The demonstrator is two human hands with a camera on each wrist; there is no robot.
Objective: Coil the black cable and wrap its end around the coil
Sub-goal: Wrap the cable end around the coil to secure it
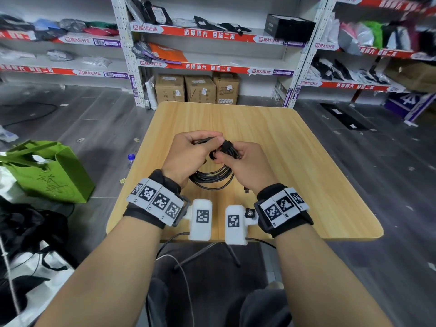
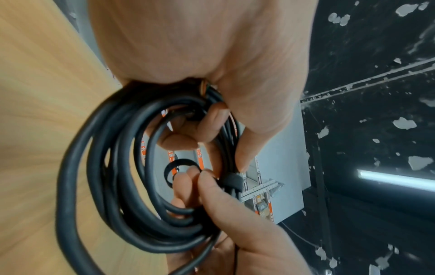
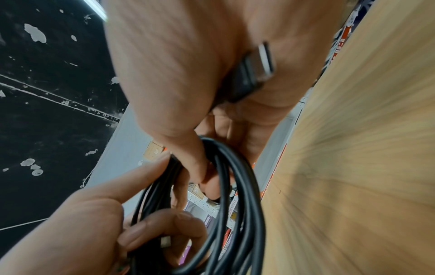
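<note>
Okay, coil (image 1: 213,178) is mid-frame above the table (image 1: 306,161). Your left hand (image 1: 188,153) grips the bundled loops; your right hand (image 1: 245,165) pinches the strap (image 2: 233,181) near the connector (image 3: 256,70). Keep loops tight, pull wrap snug, don't let strands slip.
</note>
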